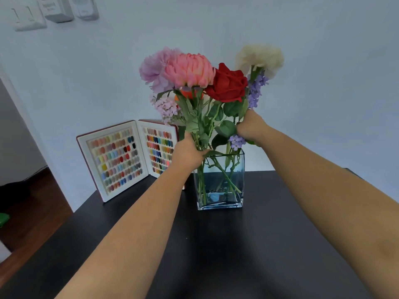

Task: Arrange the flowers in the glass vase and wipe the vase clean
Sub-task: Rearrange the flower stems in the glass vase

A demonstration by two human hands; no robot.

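Note:
A square glass vase point(220, 190) stands on the black table point(216, 255). Several flower stems stand in it: a pink chrysanthemum point(189, 70), a lilac peony point(153, 69), a red rose point(227, 84), a cream bloom point(260, 58) and purple sprigs point(255, 89). My left hand point(187, 152) grips the stems on the left just above the vase rim. My right hand point(251, 126) grips stems on the right, higher up among the leaves. Its fingers are partly hidden by foliage.
An open display book of coloured nail samples point(127, 157) leans against the white wall behind the vase, to the left. Wall switches point(28, 18) sit at the top left. The table's left edge drops to a wooden floor point(32, 216).

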